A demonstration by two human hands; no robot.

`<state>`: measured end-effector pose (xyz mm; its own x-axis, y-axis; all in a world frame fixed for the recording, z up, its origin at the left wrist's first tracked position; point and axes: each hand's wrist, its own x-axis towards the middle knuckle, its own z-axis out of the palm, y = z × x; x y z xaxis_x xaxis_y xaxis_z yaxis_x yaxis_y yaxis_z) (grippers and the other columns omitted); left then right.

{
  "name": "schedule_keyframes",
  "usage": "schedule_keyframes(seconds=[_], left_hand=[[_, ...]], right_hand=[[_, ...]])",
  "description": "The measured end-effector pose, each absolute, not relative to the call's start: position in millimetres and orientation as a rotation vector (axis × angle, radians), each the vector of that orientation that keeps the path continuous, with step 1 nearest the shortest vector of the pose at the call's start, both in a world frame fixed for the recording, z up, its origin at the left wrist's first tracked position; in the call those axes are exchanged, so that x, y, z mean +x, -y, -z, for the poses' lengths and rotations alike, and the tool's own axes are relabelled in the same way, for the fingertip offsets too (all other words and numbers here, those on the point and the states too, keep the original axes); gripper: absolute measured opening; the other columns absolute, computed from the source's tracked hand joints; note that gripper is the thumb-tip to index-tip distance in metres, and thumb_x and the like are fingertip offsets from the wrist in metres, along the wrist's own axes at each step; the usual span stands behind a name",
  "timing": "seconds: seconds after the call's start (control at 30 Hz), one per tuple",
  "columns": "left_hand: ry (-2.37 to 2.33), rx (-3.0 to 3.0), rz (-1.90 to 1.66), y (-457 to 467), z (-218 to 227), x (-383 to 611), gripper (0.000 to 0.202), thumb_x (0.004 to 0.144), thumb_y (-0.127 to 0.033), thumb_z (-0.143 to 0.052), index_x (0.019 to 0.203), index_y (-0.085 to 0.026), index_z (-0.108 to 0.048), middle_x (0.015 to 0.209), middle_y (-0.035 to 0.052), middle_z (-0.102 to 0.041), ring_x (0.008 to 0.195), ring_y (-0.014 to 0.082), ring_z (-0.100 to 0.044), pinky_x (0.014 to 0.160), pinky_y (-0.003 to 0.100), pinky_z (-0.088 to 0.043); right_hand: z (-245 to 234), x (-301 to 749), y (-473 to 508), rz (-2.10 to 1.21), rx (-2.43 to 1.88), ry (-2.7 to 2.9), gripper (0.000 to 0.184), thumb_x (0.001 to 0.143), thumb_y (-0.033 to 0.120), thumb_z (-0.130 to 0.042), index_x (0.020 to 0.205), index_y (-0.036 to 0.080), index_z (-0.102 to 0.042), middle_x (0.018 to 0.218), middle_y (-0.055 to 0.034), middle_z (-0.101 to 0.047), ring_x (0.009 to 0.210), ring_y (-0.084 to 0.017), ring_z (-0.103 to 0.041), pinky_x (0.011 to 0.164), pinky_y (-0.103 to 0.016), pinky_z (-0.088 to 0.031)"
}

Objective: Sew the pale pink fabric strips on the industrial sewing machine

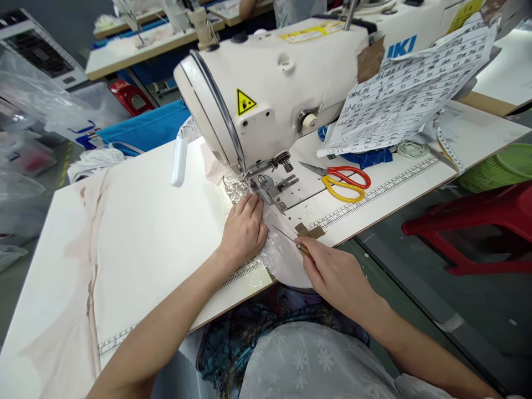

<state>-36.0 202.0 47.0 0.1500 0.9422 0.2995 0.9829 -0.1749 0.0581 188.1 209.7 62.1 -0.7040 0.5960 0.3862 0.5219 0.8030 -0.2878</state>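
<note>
My left hand (244, 230) lies beside the needle area of a white sewing machine (266, 77). Its fingers are curled together over the edge of a pale pink fabric (291, 267), and the fingertips are partly hidden near the presser foot. In my right hand (338, 274) is an awl (304, 249), held by its wooden handle. The thin metal point reaches left over the fabric, close to my left hand. Shiny clear film or tape (236, 189) covers the machine bed next to my left fingers. The fabric hangs over the table's front edge.
Scissors (344, 182) with red and yellow handles lie right of the needle. A handwritten paper sheet (399, 100) leans against the machine. More pale fabric (70, 338) is at the left. A red stool (477, 233) and green basket (499, 169) stand at the right.
</note>
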Motion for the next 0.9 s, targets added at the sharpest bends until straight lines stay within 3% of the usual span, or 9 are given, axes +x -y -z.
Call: schedule_keyframes(seconds=[0.53,0.9], left_hand=[[1.83,-2.265,0.422,-195.8,-51.8,-29.6,0.044,0.093,-0.019,-0.04,0.129,0.0,-0.056,0.132,0.0217,-0.06,0.125,0.0321,-0.052,0.106,0.046,-0.047],[1.921,-2.235,0.425,-201.2,-51.5,-35.2,0.044,0.093,-0.02,-0.041,0.133,-0.006,-0.055,0.136,0.0196,-0.057,0.129,0.0314,-0.049,0.106,0.047,-0.044]], right_hand=[[-59.8,175.7,-213.8,-0.247,-0.909,2.601,0.025,0.096,0.011,-0.039,0.113,0.012,-0.058,0.091,-0.0079,-0.077,0.071,-0.018,-0.074,0.051,-0.026,-0.045],[-62.5,161.8,-220.0,-0.273,-0.952,2.662,0.026,0.097,0.013,-0.04,0.117,0.013,-0.057,0.095,-0.0096,-0.077,0.077,-0.018,-0.073,0.054,-0.023,-0.044]])
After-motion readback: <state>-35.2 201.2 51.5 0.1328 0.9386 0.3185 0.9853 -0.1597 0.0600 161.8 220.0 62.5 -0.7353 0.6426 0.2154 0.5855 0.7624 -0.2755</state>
